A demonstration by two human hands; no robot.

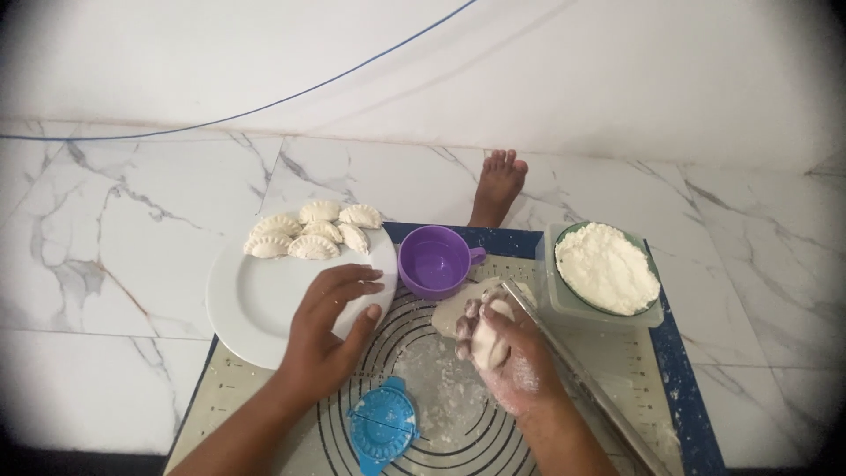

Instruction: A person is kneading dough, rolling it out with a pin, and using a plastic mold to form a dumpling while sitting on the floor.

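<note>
My left hand [328,328] rests with fingers spread on the near edge of a white plate [251,300], holding nothing. Several crimped raw dumplings [313,231] lie at the plate's far side. My right hand [507,348], dusted with flour, is closed around a lump of white dough [489,339] above a baking mat [441,388] printed with circles. More flattened dough [454,308] lies on the mat just beyond that hand. A blue dumpling press [382,425] lies shut on the mat between my forearms.
A purple cup [434,260] stands behind the dough. A bowl of white filling [606,267] sits in a clear tray [555,308] at the right. A thin rolling pin [582,379] runs diagonally by my right arm. A bare foot [498,185] rests on the marble floor.
</note>
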